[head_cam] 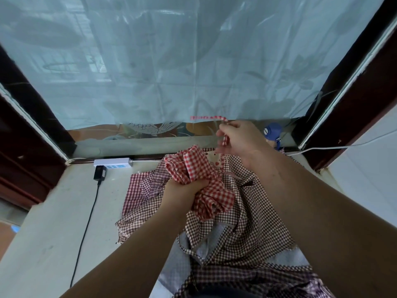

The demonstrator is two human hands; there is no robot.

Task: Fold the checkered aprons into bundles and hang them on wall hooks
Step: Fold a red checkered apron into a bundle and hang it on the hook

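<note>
on the pale window ledge [53, 222], over brown checkered aprons [247, 224], our left hand [182, 190] clenches the bunched red-and-white checkered apron [193, 168]; our raised right hand [238, 138] pinches its thin red checkered strap [214, 117].

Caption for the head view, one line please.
Left hand grips a bunched red checkered apron while the right hand pinches its strap above brown checkered aprons.

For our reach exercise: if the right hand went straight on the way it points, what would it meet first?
Probably the curtain hanging beyond the right hand, which pinches a red strap; depth is unclear.
</note>
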